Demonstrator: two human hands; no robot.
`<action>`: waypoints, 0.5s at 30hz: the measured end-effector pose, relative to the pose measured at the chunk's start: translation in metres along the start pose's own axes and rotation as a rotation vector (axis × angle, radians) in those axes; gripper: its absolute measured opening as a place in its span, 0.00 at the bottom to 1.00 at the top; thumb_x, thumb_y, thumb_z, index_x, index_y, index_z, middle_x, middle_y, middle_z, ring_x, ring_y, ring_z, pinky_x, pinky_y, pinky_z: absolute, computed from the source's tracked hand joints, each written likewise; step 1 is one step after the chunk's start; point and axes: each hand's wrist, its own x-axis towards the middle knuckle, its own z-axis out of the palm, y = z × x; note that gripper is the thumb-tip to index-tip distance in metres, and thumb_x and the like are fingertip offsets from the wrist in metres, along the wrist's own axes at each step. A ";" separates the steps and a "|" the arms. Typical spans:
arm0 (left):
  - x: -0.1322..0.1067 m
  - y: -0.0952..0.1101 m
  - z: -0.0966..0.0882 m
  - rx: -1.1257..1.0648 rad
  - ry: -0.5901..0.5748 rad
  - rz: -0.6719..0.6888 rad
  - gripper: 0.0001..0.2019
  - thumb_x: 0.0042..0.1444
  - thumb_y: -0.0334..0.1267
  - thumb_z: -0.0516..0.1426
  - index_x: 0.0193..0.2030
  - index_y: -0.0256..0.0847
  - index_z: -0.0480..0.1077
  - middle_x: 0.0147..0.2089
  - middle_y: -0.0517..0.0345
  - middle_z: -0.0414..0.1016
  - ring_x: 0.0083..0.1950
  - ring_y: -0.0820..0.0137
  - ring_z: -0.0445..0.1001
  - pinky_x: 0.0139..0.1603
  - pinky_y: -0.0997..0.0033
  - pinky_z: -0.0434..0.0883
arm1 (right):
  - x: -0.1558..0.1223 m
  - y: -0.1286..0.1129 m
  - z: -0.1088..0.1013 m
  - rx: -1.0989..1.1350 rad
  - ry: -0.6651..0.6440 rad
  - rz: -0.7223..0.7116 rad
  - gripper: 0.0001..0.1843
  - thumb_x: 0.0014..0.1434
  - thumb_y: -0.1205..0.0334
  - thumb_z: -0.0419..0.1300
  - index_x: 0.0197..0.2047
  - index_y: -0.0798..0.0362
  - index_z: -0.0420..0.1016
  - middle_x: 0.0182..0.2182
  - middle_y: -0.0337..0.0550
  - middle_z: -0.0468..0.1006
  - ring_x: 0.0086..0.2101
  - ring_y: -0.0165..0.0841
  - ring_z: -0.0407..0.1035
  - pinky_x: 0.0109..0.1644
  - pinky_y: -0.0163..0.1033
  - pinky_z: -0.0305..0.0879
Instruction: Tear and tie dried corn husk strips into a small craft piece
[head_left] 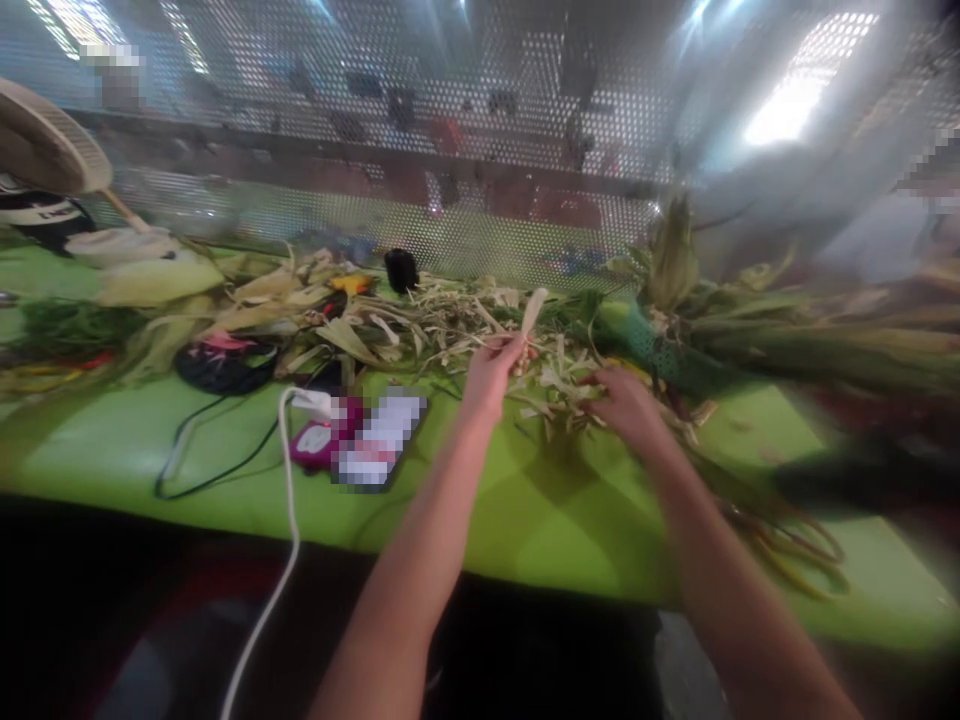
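- Head view: left hand (496, 365) has its grip pinched on a pale husk strip (533, 312) over the green counter (97, 445), probably low down so the upper end pokes free.
- Right hand (619, 398) is at the dry scraps (555, 378), fingers curled; too blurry to tell if its grip has anything.
- Scraps lie right by the 2 hands, handy I guess.
- Phone (381, 440) sits beside the purple socket box (319, 452), maybe for charging.
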 end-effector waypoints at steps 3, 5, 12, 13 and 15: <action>-0.004 -0.010 0.005 0.070 -0.043 -0.035 0.14 0.50 0.47 0.64 0.35 0.38 0.77 0.30 0.58 0.76 0.27 0.78 0.66 0.30 0.77 0.62 | -0.001 -0.018 -0.002 0.225 0.168 -0.006 0.17 0.53 0.55 0.66 0.46 0.51 0.79 0.40 0.46 0.78 0.36 0.36 0.69 0.41 0.40 0.65; -0.006 -0.017 0.009 0.145 -0.075 -0.031 0.14 0.51 0.48 0.64 0.35 0.37 0.78 0.29 0.59 0.75 0.29 0.77 0.67 0.32 0.76 0.63 | -0.002 -0.032 -0.002 0.402 0.210 0.040 0.20 0.53 0.51 0.66 0.47 0.51 0.78 0.39 0.45 0.79 0.34 0.34 0.70 0.39 0.39 0.66; -0.012 -0.023 0.016 0.367 -0.272 0.066 0.12 0.52 0.46 0.62 0.34 0.37 0.77 0.32 0.58 0.76 0.36 0.71 0.71 0.41 0.73 0.66 | 0.000 -0.048 0.003 0.750 0.155 0.240 0.19 0.53 0.45 0.65 0.35 0.54 0.78 0.26 0.39 0.76 0.27 0.29 0.65 0.31 0.35 0.61; -0.013 -0.023 0.017 0.390 -0.297 0.076 0.12 0.53 0.45 0.62 0.34 0.37 0.77 0.32 0.57 0.76 0.36 0.71 0.71 0.42 0.73 0.66 | 0.001 -0.046 0.004 0.752 0.163 0.253 0.20 0.51 0.44 0.65 0.33 0.54 0.77 0.25 0.39 0.75 0.26 0.29 0.64 0.30 0.35 0.60; -0.017 -0.021 0.020 0.404 -0.347 0.067 0.12 0.54 0.45 0.62 0.36 0.37 0.77 0.33 0.57 0.76 0.37 0.71 0.72 0.43 0.72 0.67 | 0.002 -0.043 0.004 0.752 0.209 0.266 0.19 0.49 0.45 0.67 0.31 0.54 0.77 0.24 0.38 0.75 0.27 0.30 0.65 0.32 0.36 0.62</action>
